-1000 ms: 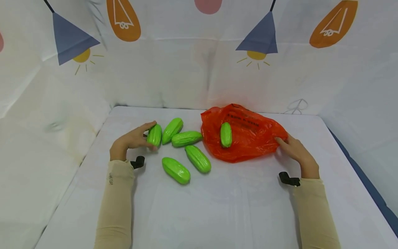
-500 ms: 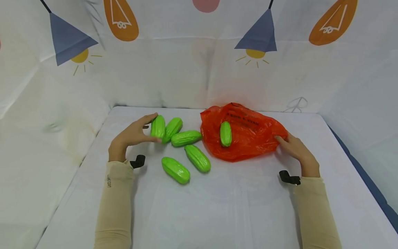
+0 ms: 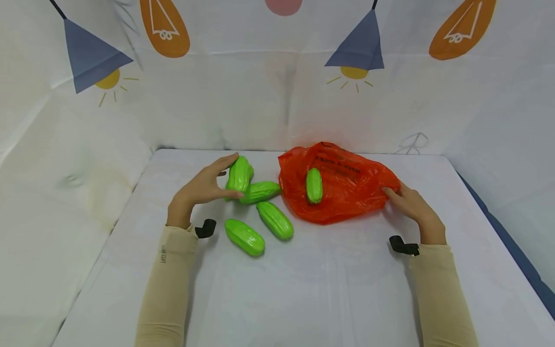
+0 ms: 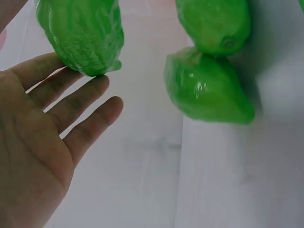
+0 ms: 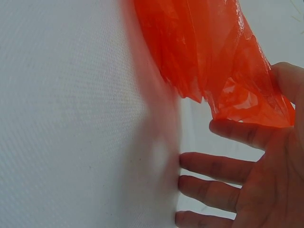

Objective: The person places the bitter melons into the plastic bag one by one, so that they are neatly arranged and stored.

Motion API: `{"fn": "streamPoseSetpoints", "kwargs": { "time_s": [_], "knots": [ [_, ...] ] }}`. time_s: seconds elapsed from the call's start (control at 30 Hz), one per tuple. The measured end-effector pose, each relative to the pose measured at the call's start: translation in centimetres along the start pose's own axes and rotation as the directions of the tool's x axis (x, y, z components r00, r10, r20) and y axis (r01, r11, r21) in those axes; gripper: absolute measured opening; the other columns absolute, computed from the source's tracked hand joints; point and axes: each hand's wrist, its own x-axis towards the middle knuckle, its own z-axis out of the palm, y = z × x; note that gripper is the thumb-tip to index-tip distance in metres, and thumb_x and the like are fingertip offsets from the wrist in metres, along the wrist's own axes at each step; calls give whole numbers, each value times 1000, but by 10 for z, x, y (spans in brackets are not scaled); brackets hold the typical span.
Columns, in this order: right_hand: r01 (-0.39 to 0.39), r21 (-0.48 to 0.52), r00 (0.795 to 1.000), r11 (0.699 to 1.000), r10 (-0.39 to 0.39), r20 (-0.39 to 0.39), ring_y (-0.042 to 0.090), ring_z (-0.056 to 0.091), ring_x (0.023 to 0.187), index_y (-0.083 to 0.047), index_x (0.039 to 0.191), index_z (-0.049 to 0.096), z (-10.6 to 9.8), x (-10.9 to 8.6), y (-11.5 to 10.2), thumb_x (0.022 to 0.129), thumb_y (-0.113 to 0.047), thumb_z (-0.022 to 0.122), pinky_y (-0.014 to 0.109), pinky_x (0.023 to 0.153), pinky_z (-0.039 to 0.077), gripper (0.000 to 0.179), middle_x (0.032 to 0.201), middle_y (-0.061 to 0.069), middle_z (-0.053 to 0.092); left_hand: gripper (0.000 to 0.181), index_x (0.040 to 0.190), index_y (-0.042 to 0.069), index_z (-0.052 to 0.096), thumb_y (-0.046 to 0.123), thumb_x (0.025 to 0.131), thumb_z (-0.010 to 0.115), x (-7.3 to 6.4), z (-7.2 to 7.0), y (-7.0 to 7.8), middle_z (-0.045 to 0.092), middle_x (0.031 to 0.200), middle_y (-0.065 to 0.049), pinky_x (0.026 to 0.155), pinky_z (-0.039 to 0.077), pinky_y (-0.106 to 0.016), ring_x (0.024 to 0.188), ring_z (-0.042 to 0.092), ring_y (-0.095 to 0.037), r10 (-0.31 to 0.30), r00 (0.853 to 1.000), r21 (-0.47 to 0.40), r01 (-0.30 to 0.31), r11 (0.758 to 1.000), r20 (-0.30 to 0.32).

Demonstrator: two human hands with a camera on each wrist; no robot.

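My left hand (image 3: pixel 203 188) holds a ridged green bitter melon (image 3: pixel 237 176) between thumb and fingertips. In the left wrist view this bitter melon (image 4: pixel 83 35) hangs off the surface, its wrinkled skin showing. It overlaps another bitter melon behind it in the head view, which is mostly hidden. My right hand (image 3: pixel 414 209) pinches the right end of a thin red plastic bag (image 3: pixel 355 193) between thumb and index finger; its other fingers (image 5: pixel 216 168) are spread in the right wrist view. One bitter melon (image 3: pixel 314 186) lies at the bag, left of its middle; whether inside or on top, I cannot tell.
More bitter melons lie on the white table (image 3: pixel 329 289): one (image 3: pixel 261 192) touching or close to the bag's left edge, another (image 3: pixel 275 220) below it, and one (image 3: pixel 244 237) nearer the front. A white printed cloth (image 3: pixel 251 106) hangs behind the table.
My left hand has picked up the leftmost bitter melon and carried it to the right, over its neighbour. The right hand and the bag stay put.
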Motion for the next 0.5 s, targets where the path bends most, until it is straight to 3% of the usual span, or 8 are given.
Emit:
{"fn": "streamPoseSetpoints", "kwargs": {
  "time_s": [0.23, 0.5],
  "knots": [
    [10, -6, 1000, 1000, -10, -6, 52, 35, 131, -3, 157, 4, 0, 2, 2, 100, -61, 25, 73, 103, 30, 84, 151, 34, 29, 106, 157, 13, 23, 37, 75, 85, 9, 11, 8, 23, 163, -3, 114, 37, -46, 147, 28, -24, 83, 995, 39, -81, 996, -50],
    [10, -11, 1000, 1000, -10, -4, 52, 35, 131, -1, 156, 6, -1, 2, 2, 100, -61, 25, 73, 104, 30, 84, 150, 34, 30, 109, 158, 20, 19, 51, 75, 81, 20, 32, 23, 19, 164, 3, 120, 26, -49, 150, 21, -20, 104, 993, 78, -100, 992, -53]
  ]
}}
